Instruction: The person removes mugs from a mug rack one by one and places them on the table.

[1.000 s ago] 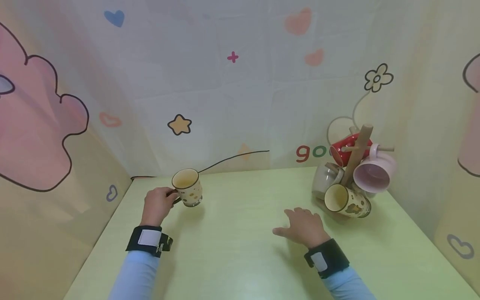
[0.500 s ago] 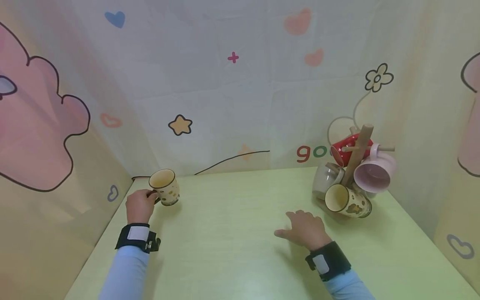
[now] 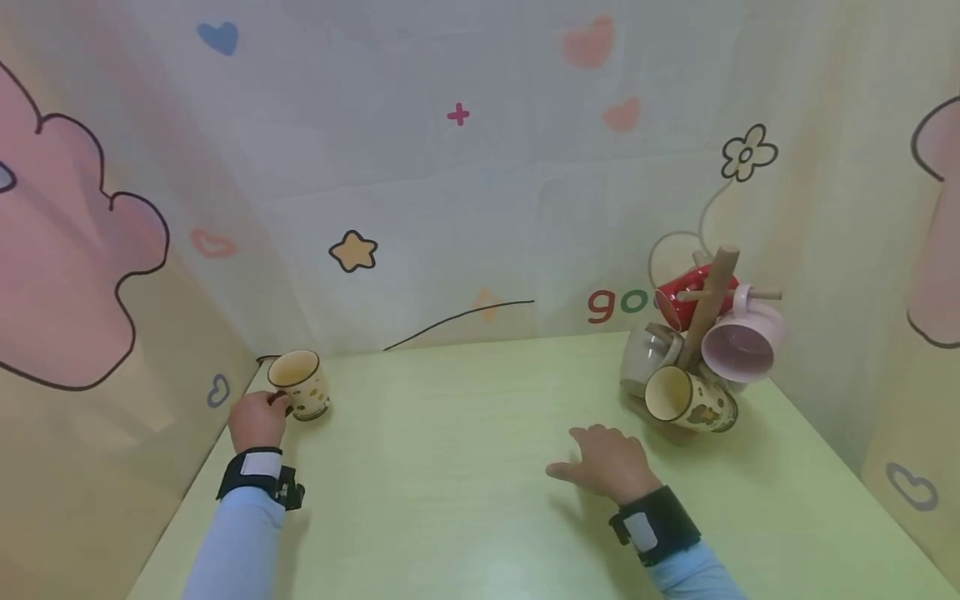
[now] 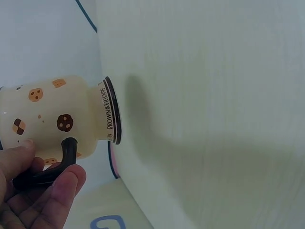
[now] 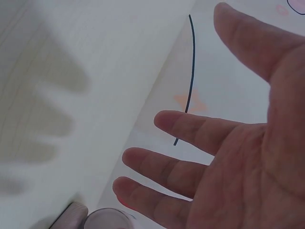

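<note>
At the far left of the table in the head view, my left hand [image 3: 257, 422] grips a cream mug [image 3: 302, 388] by its dark handle [image 4: 45, 175]. The mug is upright, printed with cookies, and "BROWN & FRIENDS" runs round its foot. In the left wrist view its dark base rim is close over the tabletop, with a shadow beside it. My right hand [image 3: 606, 462] hovers over the right half of the table, fingers spread and holding nothing. To its right stands a wooden mug tree [image 3: 708, 312], with another cream mug [image 3: 690, 400] hanging low on it.
The mug tree also bears a red mug [image 3: 681, 298], a pink mug [image 3: 742, 342] and a greyish-white mug [image 3: 647, 362]. Behind the pale green table [image 3: 450, 450] hangs a printed curtain [image 3: 435, 183], which also closes off both sides.
My left hand has carried the cream mug leftward across the table toward the left edge, the mug ending slightly nearer to me. My right hand has stayed almost still.
</note>
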A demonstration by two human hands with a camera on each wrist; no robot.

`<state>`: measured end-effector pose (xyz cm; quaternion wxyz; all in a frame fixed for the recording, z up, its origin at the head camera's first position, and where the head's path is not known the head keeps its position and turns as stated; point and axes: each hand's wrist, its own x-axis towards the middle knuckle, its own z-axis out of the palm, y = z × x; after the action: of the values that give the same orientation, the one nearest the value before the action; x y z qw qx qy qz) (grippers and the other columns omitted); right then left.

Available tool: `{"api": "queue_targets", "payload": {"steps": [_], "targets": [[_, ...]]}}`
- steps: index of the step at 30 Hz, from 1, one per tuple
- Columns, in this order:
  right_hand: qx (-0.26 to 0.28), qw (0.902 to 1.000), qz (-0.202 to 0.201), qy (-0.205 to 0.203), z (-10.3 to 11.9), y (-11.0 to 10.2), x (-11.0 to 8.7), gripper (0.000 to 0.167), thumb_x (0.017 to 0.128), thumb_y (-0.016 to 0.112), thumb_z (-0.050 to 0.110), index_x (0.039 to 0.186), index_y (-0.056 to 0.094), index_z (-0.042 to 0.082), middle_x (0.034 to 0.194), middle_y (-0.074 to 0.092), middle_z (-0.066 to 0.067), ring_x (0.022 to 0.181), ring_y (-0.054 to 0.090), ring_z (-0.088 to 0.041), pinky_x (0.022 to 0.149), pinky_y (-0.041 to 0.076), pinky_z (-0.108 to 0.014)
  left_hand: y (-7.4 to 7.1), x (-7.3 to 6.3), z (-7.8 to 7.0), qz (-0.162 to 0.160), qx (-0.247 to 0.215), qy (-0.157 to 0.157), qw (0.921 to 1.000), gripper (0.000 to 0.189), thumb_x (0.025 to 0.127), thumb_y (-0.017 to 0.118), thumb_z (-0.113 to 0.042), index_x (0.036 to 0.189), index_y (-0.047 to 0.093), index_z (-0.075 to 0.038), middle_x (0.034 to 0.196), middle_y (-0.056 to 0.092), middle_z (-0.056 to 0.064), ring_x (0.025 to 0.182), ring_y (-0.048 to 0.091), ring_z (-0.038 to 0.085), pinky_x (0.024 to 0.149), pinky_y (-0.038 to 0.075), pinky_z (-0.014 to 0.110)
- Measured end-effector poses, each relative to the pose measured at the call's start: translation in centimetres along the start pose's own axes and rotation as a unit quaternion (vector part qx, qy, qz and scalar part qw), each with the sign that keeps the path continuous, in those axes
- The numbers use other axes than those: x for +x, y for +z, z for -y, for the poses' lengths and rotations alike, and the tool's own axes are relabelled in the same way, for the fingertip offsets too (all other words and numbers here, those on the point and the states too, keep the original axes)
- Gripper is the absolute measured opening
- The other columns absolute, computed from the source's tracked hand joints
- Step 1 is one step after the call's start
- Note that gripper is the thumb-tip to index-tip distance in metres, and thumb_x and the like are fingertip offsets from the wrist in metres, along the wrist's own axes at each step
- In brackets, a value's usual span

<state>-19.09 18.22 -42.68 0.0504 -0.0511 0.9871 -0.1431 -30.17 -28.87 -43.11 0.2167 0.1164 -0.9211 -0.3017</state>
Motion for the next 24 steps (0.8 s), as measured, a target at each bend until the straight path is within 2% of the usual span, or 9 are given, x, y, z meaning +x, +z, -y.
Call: {"api": "queue_targets", "payload": {"steps": [6, 11, 15, 21, 24], "targets": [[0.004, 1.0, -0.005, -0.002, -0.1, 0.2, 0.0, 0.073, 0.083, 0.071, 0.057, 0.129, 0.062, 0.002, 0.118, 0.065, -0.023, 0.108, 0.06, -0.045, 0.086, 0.046, -0.064, 0.7, 0.1, 0.8, -0.001, 0.007, -0.003, 1.0, 0.023, 0.094, 0.063, -0.008, 0.093, 0.07, 0.014, 0.087, 0.068, 0.03, 0.078, 0.061, 0.044, 0.068, 0.045, 0.052], [0.009, 1.0, -0.004, -0.002, -0.2, 0.3, 0.0, 0.073, 0.082, 0.071, 0.057, 0.129, 0.062, 0.002, 0.118, 0.065, -0.022, 0.108, 0.06, -0.044, 0.086, 0.046, -0.064, 1.2, 0.3, 1.7, 0.009, 0.007, -0.019, 0.9998, 0.025, 0.095, 0.062, -0.009, 0.094, 0.07, 0.015, 0.088, 0.068, 0.03, 0.079, 0.06, 0.045, 0.07, 0.044, 0.053], [0.011, 0.9999, 0.002, 0.003, -0.1, 0.3, 0.0, 0.074, 0.082, 0.071, 0.058, 0.13, 0.062, 0.002, 0.12, 0.065, -0.022, 0.109, 0.06, -0.043, 0.088, 0.045, -0.064, 1.6, 0.2, 2.3, 0.011, 0.007, -0.019, 0.9997, 0.026, 0.095, 0.062, -0.01, 0.093, 0.07, 0.014, 0.087, 0.068, 0.03, 0.08, 0.06, 0.045, 0.071, 0.043, 0.053], [0.012, 0.9999, 0.003, 0.004, -0.1, 0.3, -0.1, 0.074, 0.083, 0.071, 0.057, 0.13, 0.062, 0.001, 0.121, 0.064, -0.022, 0.111, 0.059, -0.044, 0.089, 0.044, -0.064, 1.7, 0.4, 2.5, 0.015, 0.006, -0.028, 0.9995, 0.026, 0.095, 0.062, -0.011, 0.093, 0.07, 0.013, 0.089, 0.069, 0.029, 0.082, 0.06, 0.045, 0.073, 0.043, 0.053], [0.013, 0.9999, 0.005, 0.003, 0.0, 0.3, -0.1, 0.073, 0.083, 0.071, 0.057, 0.13, 0.062, 0.001, 0.122, 0.064, -0.023, 0.112, 0.058, -0.044, 0.09, 0.044, -0.065, 1.8, 0.5, 2.6, 0.02, 0.013, -0.021, 0.9995, 0.026, 0.095, 0.062, -0.012, 0.093, 0.07, 0.013, 0.088, 0.069, 0.028, 0.082, 0.061, 0.045, 0.074, 0.043, 0.054]]}}
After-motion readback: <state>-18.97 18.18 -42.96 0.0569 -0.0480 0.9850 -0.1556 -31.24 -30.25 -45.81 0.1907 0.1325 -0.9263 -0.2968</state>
